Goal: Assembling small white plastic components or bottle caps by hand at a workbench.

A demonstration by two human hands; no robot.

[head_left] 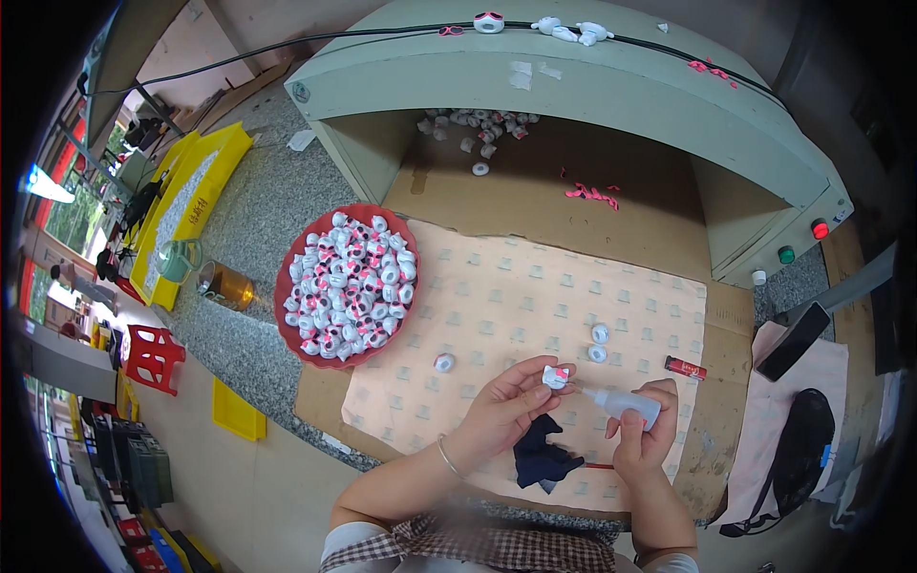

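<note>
A bowl (346, 286) heaped with small parts sits at the left on a patterned sheet (535, 315). Right of it, three loose parts (599, 333) lie on the sheet. Nearer, the left hand (506, 406) and right hand (645, 430) meet over a cloth (540, 456). A hooded box (573, 86) stands far behind.

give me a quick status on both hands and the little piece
Left hand pinching small white-and-pink piece. Right hand gripping white squeeze bottle, nozzle at the piece. Dark cloth below the hands, nothing between them.
</note>
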